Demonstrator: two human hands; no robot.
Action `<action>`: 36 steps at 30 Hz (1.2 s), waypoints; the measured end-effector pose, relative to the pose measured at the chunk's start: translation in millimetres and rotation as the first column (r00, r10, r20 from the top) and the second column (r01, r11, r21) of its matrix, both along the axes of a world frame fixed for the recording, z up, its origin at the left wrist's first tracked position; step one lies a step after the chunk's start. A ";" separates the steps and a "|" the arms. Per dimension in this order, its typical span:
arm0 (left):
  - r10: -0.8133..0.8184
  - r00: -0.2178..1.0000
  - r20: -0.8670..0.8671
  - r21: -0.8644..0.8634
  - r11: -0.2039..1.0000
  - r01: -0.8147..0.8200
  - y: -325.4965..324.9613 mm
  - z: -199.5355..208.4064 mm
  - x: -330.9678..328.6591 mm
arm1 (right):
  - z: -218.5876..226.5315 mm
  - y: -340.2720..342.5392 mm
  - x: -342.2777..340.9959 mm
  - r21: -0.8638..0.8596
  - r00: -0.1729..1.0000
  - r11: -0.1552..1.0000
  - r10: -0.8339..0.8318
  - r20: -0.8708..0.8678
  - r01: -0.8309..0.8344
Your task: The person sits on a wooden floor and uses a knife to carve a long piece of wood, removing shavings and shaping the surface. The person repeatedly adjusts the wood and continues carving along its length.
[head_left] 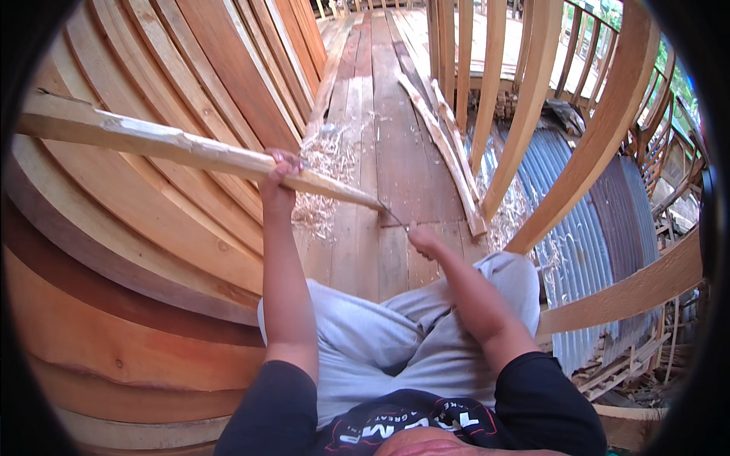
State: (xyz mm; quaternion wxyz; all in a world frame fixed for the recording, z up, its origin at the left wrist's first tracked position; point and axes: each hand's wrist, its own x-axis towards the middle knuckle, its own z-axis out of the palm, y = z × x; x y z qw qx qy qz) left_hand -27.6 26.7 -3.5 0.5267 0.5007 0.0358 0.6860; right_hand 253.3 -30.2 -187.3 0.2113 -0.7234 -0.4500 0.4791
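Observation:
My left hand [280,181] is wrapped round a long, pale wooden pole [190,152], which slants from the far left down toward the middle of the floor. Along its upper edge the pole is rough, with whittled patches. Closed in a fist, my right hand [426,240] grips a knife, its handle mostly hidden by the fingers. The thin, dark knife blade [395,216] points away to the left, its tip at the pole's near-floor end. Whether the blade is cutting into the wood I cannot tell.
Curly wood shavings [327,171] lie on the plank floor [365,251]. Two peeled poles [441,148] rest on the right. A plank wall [144,205] rises on my left; upright railing posts [593,144] stand on my right, with corrugated metal sheets [585,228] beyond. My crossed legs [365,327] are in front.

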 end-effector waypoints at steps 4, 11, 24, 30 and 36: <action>-0.071 0.997 -0.042 0.013 0.997 0.072 3.3 -3.7 -9.2 | 38.8 -5.4 -5.1 -0.005 0.997 0.997 0.074 0.022 -0.074; -0.100 0.994 -0.039 0.057 0.993 0.102 0.0 1.2 -2.2 | 52.4 16.5 -27.3 0.216 0.973 0.948 0.229 0.039 -0.232; -0.070 0.987 -0.143 0.225 0.969 0.101 5.3 -3.1 -9.4 | 25.9 68.4 -20.9 -0.182 0.938 0.949 0.202 -0.281 -0.258; -0.036 0.981 -0.190 0.211 0.975 0.077 4.0 -3.1 -17.3 | 7.6 81.6 -18.6 -0.177 0.917 0.949 0.186 -0.353 -0.260; -0.096 0.959 -0.267 0.206 0.966 0.154 9.3 -8.0 -12.5 | -0.5 86.8 -11.0 -0.292 0.900 0.917 0.133 -0.416 -0.271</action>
